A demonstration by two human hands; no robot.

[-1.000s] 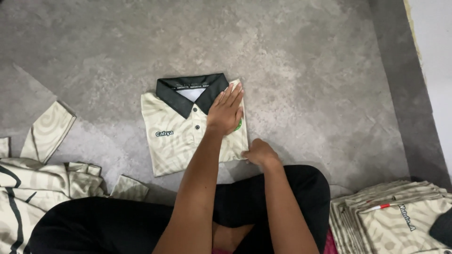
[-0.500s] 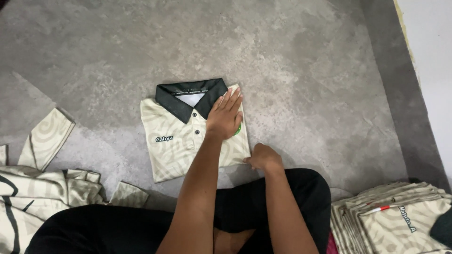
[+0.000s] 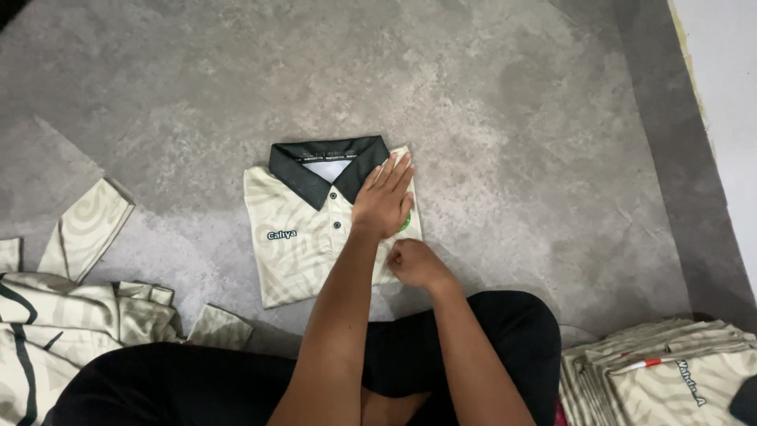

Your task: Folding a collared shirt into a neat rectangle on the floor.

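A cream polo shirt [image 3: 296, 237] with a swirl pattern and a black collar lies folded on the grey floor in front of me. My left hand [image 3: 384, 201] rests flat, palm down, on the shirt's right side beside the collar, with its fingers stretched toward the top edge. Just below it, my right hand [image 3: 414, 264] is curled closed at the shirt's lower right edge and seems to pinch the fabric there. Both forearms reach out over my black-clad legs [image 3: 473, 347].
A stack of folded shirts of the same pattern [image 3: 662, 371] sits at the lower right. Unfolded cream garments [image 3: 71, 315] lie in a loose heap at the lower left. The concrete floor [image 3: 512, 118] runs to a pale wall [image 3: 725, 95] on the right.
My right hand has slid a little to the left along the shirt's lower edge. My left hand stays pressed in the same spot on the shirt.
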